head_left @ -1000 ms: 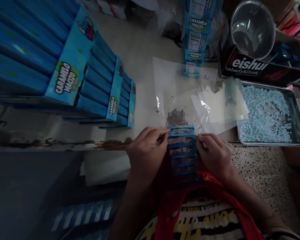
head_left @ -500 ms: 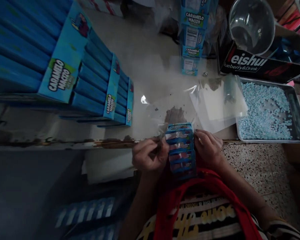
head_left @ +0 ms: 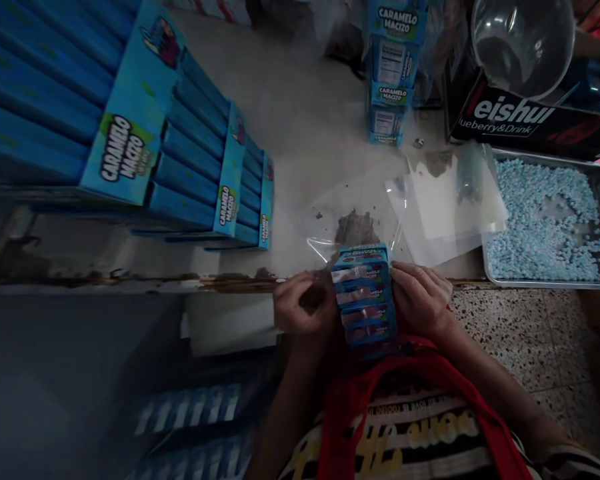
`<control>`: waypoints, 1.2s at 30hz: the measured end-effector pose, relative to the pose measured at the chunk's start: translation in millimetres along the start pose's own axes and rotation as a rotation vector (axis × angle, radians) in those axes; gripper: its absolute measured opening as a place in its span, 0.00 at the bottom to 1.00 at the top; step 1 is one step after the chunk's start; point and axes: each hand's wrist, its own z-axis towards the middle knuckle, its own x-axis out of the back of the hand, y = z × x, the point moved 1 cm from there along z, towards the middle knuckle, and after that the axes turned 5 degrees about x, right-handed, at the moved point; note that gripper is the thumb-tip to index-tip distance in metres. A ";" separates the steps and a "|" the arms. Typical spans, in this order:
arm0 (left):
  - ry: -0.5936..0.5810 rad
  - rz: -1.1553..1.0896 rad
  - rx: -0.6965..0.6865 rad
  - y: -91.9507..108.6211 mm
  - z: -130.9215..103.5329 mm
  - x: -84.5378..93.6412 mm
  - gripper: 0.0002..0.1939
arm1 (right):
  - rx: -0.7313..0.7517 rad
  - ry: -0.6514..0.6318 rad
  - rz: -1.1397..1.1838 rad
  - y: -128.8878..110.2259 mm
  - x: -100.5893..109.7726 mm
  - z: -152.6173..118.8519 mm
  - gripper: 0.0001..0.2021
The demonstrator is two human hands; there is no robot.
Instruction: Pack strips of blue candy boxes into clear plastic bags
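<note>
A stack of small blue boxes [head_left: 365, 300] in clear plastic film stands upright against my body at the table's front edge. At its left side my left hand [head_left: 303, 303] has thumb and fingers pinched together in a ring, close to the film; what it pinches is too small to make out. My right hand [head_left: 423, 293] presses its closed fingertips to the upper right side of the stack. Clear film [head_left: 325, 248] sticks out at the stack's upper left. Beyond the stack, a dark worn patch [head_left: 357, 227] marks the table.
Large blue display boxes [head_left: 115, 160] fill the left of the table [head_left: 305, 140]. Wrapped boxes [head_left: 393, 93] stand at the back. On the right are plastic sheets [head_left: 445, 207], a tray [head_left: 555, 283] of pale blue pieces, a black carton [head_left: 520, 117] and a clear bowl [head_left: 523, 47].
The whole view has shifted slightly. My left hand has drawn its fingers into a rounder ring beside the stack. My right hand remains at the stack's right side.
</note>
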 end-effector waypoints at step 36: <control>-1.117 0.555 -0.529 36.3 -50.7 55.0 0.15 | 0.024 -0.269 0.209 -2.6 67.5 -126.0 0.20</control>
